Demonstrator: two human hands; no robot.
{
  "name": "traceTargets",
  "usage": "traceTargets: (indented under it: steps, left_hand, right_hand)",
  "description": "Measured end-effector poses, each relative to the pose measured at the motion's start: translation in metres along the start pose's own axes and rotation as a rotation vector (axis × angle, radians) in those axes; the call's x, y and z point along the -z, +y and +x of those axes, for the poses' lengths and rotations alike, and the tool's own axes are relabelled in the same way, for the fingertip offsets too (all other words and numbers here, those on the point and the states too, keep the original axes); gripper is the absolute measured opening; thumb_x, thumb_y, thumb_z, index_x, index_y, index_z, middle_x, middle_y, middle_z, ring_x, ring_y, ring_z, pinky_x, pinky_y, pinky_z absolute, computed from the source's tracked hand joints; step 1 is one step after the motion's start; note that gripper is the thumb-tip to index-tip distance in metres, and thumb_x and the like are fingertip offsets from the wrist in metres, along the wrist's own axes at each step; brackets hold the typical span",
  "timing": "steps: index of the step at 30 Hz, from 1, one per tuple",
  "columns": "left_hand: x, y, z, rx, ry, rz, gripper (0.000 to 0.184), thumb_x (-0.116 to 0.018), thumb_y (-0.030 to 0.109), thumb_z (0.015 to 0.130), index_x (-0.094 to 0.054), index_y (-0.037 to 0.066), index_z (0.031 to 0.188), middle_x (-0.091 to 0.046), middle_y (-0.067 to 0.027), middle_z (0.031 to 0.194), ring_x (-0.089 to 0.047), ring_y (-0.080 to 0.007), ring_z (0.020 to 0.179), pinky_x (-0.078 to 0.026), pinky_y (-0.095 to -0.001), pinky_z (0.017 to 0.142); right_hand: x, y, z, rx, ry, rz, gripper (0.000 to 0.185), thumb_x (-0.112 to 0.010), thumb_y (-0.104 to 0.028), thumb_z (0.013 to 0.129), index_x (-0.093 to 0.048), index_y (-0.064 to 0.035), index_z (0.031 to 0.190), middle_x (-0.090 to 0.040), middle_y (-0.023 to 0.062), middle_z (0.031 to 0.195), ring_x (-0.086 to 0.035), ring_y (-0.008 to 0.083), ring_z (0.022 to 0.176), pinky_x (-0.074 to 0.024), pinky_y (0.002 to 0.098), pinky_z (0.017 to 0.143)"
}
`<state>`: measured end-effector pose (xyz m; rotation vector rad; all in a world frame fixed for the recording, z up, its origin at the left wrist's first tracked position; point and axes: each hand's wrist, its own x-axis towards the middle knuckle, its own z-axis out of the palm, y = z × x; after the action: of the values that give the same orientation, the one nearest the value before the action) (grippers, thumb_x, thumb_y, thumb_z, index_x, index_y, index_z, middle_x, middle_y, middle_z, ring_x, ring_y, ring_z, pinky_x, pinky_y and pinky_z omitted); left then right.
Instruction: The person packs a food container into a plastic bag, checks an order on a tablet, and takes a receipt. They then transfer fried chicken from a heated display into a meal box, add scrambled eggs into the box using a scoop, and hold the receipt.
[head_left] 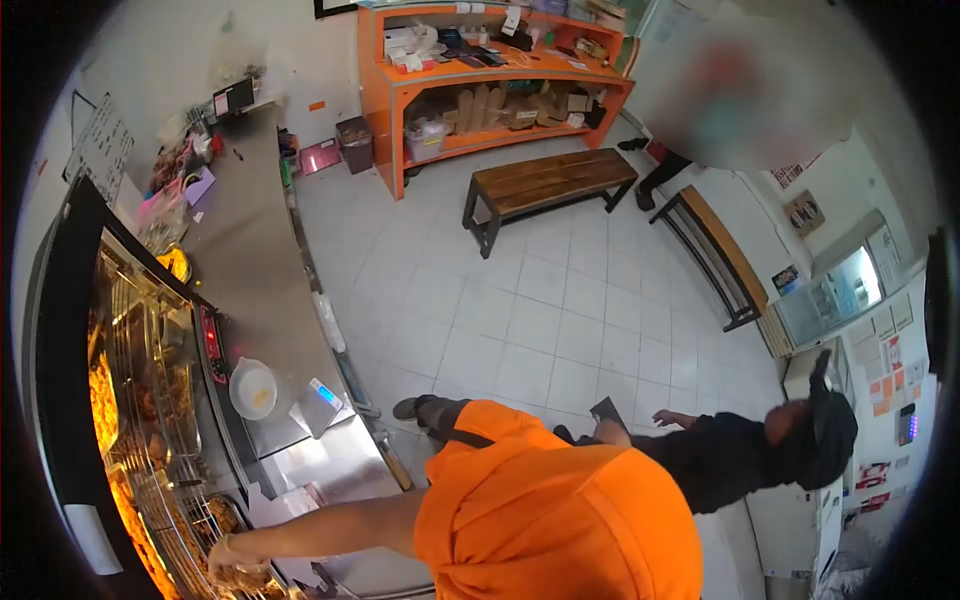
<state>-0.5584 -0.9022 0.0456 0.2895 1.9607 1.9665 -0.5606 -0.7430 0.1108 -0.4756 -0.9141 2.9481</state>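
My left arm stretches from the orange sleeve toward the lit food cabinet [150, 400] at the lower left. At its end my left hand [238, 560], which seems to have clear plastic around it, is over the metal racks beside a small tray of food [222, 512]. Its fingers are too unclear to tell whether they hold anything. My right hand does not show; the orange shirt [560, 510] fills the bottom middle. A white bowl [254, 390] and a scale with a lit blue display [318, 405] sit on the steel counter [245, 250], beyond my left arm.
At the right is a person in dark clothes and a cap [740, 455]; a hand near them holds a dark flat object [606, 411]. Farther off are a wooden bench [550, 183], another bench [715, 245], an orange desk [390, 115], a bin [355, 145] and a blurred person [745, 95].
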Motion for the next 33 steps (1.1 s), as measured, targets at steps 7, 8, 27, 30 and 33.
traceTargets:
  steps: [7,8,27,30,33]
  left_hand:
    - [-0.018,-0.004,0.070,-0.009,0.031,-0.127,0.041,-0.047,0.029,0.096,-0.049,0.007,0.131,-0.053,-0.0132,0.122,-0.059,-0.0310,0.095,-0.051,-0.0386,0.071]
    - [-0.006,-0.006,0.091,-0.011,0.028,-0.161,0.042,-0.046,0.029,0.096,-0.049,0.007,0.131,-0.052,-0.0134,0.123,-0.059,-0.0315,0.095,-0.051,-0.0389,0.071]
    - [-0.057,0.055,0.044,0.082,0.647,-0.633,0.006,-0.049,0.009,0.083,-0.054,0.006,0.080,-0.064,-0.0110,0.075,-0.062,-0.0165,0.058,-0.044,-0.0289,0.043]
    - [-0.068,0.028,0.023,-0.029,0.692,-0.675,0.017,-0.057,0.015,0.089,-0.053,-0.001,0.094,-0.062,-0.0086,0.084,-0.065,-0.0173,0.069,-0.052,-0.0265,0.053]
    - [-0.074,0.012,0.005,-0.164,0.419,-0.846,0.018,-0.059,0.012,0.089,-0.056,-0.001,0.102,-0.064,-0.0075,0.093,-0.064,-0.0147,0.078,-0.053,-0.0251,0.068]
  right_hand:
    - [0.004,-0.001,-0.075,0.519,0.024,-0.108,0.024,-0.056,-0.031,0.088,-0.065,-0.0087,0.092,-0.062,0.0063,0.081,-0.056,0.0172,0.071,-0.0450,0.0340,0.064]
    - [0.009,0.014,-0.085,0.815,-0.012,-0.237,0.032,-0.051,-0.034,0.094,-0.064,-0.0102,0.110,-0.063,0.0075,0.103,-0.058,0.0172,0.097,-0.0465,0.0345,0.085]
    - [-0.033,-0.004,-0.029,0.419,0.003,0.484,0.009,-0.057,-0.018,0.090,-0.057,-0.0106,0.084,-0.059,0.0048,0.074,-0.060,0.0175,0.061,-0.0524,0.0282,0.050]
    - [-0.060,0.004,-0.030,0.489,0.103,0.557,0.009,-0.057,-0.018,0.089,-0.058,-0.0112,0.083,-0.058,0.0039,0.072,-0.060,0.0176,0.060,-0.0533,0.0290,0.050]
    - [-0.085,0.006,-0.031,0.432,0.320,0.653,0.011,-0.058,-0.018,0.087,-0.063,-0.0090,0.090,-0.063,0.0066,0.082,-0.063,0.0189,0.067,-0.0545,0.0296,0.051]
